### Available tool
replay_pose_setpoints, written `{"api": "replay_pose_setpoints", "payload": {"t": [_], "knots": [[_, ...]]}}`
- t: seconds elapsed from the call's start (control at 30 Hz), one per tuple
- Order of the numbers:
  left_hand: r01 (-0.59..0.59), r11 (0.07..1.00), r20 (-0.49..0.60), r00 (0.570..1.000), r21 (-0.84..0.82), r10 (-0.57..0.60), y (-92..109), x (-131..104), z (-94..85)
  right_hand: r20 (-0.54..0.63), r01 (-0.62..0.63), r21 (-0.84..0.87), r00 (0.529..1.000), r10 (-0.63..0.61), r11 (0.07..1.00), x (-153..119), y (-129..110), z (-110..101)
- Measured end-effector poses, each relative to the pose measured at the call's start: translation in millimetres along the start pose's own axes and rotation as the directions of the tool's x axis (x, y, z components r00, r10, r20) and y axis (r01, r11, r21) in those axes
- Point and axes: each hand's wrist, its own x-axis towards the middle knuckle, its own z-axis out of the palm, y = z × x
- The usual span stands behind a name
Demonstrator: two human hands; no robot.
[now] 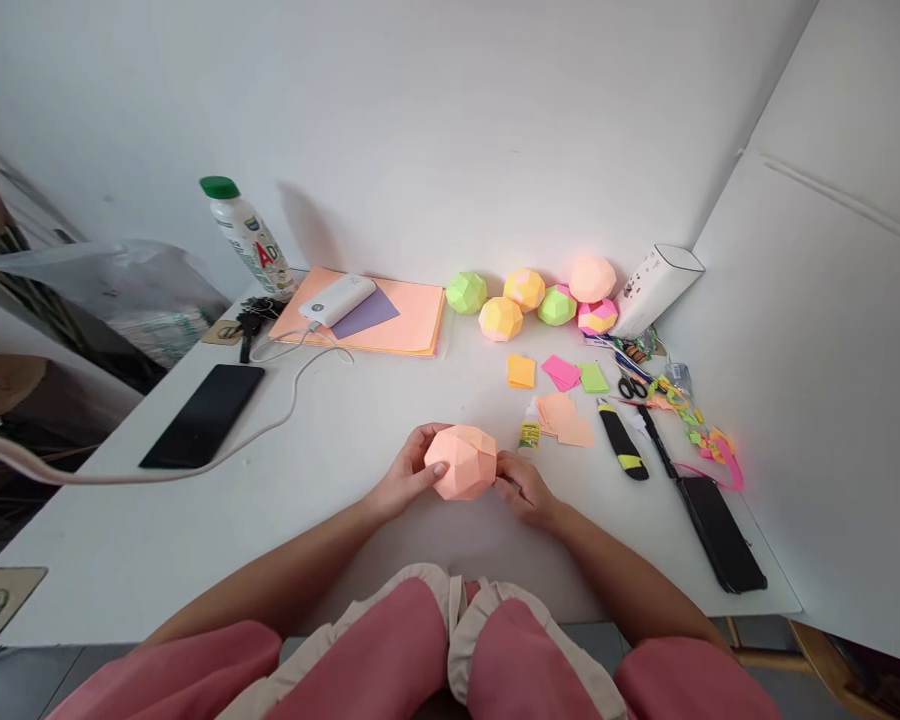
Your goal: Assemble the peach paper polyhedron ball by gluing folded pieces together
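Between my two hands, above the front of the white table, is a faceted peach paper ball point(463, 463). My left hand point(411, 474) grips its left side, thumb on the near face and fingers behind. At the right side, my right hand point(523, 487) has its curled fingers against the ball's edge. Just beyond it lie several peach paper pieces point(570, 420), with a small glue bottle point(529, 428) beside them. Farther back are small stacks of orange paper point(520, 371), pink paper point(562, 372) and green paper point(593, 378).
Several finished paper balls point(501, 318) sit along the wall. A black cutter point(622, 440), scissors point(632, 387) and a black phone-like case point(721, 535) lie to the right. Leftward are a phone point(202, 415), a white cable point(289, 405), a power bank point(337, 300) on paper sheets point(420, 320), and a bottle point(251, 240).
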Motion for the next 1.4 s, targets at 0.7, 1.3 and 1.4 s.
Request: {"api": "replay_pose_setpoints", "payload": {"t": [0.7,1.3,1.4], "knots": [[-0.442,0.630,0.213,0.888,0.639,0.407,9.3,-0.8,2.3,-0.172,0.122,-0.167,0.973,-0.151,0.978,-0.6,-4.2,6.1],[-0.442,0.578,0.198,0.877,0.686,0.437,5.6,-4.6,5.1,-0.476,-0.085,-0.507,0.857,-0.196,0.858,2.3,-1.2,-12.1],[-0.426,0.551,0.173,0.875,0.717,0.452,5.0,-5.4,6.2,-0.526,-0.378,-0.589,0.851,0.016,0.714,4.2,8.1,-14.7]]}}
